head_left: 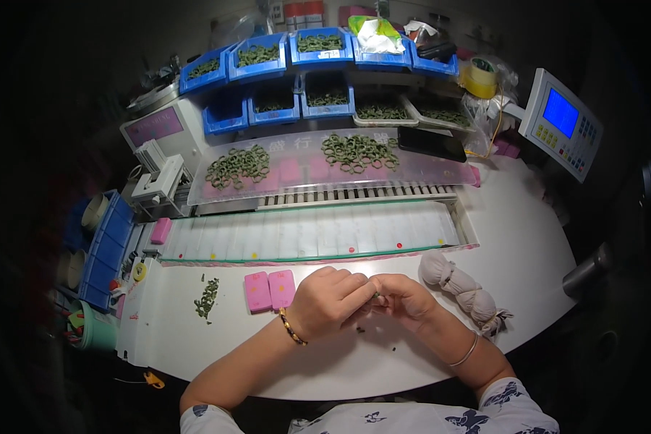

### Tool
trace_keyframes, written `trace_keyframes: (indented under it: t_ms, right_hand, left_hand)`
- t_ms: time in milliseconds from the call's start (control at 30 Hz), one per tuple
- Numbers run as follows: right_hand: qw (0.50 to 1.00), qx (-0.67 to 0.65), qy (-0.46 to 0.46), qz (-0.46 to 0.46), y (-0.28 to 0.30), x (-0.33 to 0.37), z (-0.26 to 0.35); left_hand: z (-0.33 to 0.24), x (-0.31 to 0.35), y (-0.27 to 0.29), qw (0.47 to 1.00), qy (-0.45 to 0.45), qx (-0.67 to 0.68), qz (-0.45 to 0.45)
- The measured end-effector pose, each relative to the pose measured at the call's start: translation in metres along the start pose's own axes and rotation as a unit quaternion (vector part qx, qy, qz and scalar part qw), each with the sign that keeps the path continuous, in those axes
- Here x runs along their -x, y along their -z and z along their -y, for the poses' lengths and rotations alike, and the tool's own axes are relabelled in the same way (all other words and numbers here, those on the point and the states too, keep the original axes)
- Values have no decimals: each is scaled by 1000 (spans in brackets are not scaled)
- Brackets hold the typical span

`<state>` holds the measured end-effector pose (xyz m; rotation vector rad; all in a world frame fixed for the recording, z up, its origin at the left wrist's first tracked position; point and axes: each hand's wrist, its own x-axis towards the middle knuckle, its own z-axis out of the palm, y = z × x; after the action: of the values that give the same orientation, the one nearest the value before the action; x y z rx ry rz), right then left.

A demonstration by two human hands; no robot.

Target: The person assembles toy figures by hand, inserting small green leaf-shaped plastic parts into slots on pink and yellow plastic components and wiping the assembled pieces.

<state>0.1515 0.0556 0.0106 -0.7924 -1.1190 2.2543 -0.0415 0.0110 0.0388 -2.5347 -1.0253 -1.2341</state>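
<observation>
Close together above the white table [195, 354], my left hand [333, 300] and my right hand [406, 300] pinch a small green piece [377, 294] between their fingertips. Most of it is hidden by the fingers, so its shape cannot be made out. Two pink blocks [258, 292] lie side by side just left of my left hand. Further left is a loose pile of small green bits [207, 299]. A few dark crumbs [360, 330] are on the table below my hands. Right of my right hand lies a twisted bundle of pale yarn or cloth [459, 293].
Beyond my hands runs a long machine bed with white slots [304, 230]. Green rings [359, 152] lie in two heaps on a clear cover, beside a black phone [432, 144]. Blue bins [318, 61] stand behind. A control panel [561, 119] is at right, a green cup [98, 329] at left.
</observation>
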Motion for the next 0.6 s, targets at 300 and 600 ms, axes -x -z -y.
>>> trace_keyframes:
  t_ms: [300, 600]
  right_hand:
    - [965, 254, 39, 52, -22, 12, 6]
    - [868, 458, 193, 11, -17, 12, -2]
  left_hand:
    - [132, -46, 61, 910, 408, 43, 60]
    - [188, -67, 110, 846, 519, 88, -87]
